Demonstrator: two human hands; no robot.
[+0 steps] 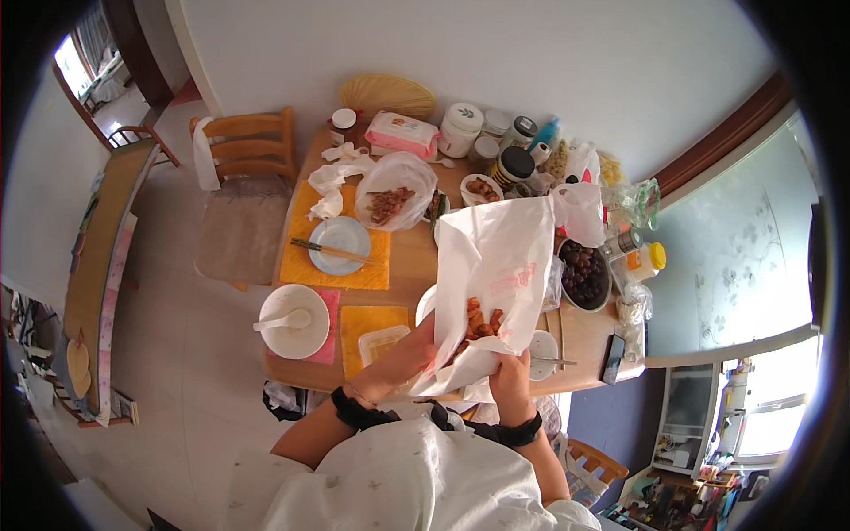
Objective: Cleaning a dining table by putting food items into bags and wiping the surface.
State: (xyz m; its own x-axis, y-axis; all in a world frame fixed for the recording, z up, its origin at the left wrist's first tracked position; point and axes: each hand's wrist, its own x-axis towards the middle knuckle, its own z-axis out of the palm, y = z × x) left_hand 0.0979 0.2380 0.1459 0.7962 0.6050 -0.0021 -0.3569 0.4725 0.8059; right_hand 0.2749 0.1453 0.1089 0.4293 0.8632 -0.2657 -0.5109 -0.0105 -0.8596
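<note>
Between both hands a white paper bag, torn or folded wide, is held up over the table's near edge. Faint red print marks its inner face. Several browned, fried-looking food pieces rest in its lower fold. My left hand grips the bag's left side, its fingers partly hidden by the paper. My right hand pinches the lower right edge, thumb up. Just right of the bag stands a white bowl with a metal utensil across it. Another white dish is mostly covered by the bag.
On the wooden table are a bowl with a spoon, a plate with chopsticks, a plastic bag of shredded food, a plastic container, a grape bowl and a phone. Jars line the wall.
</note>
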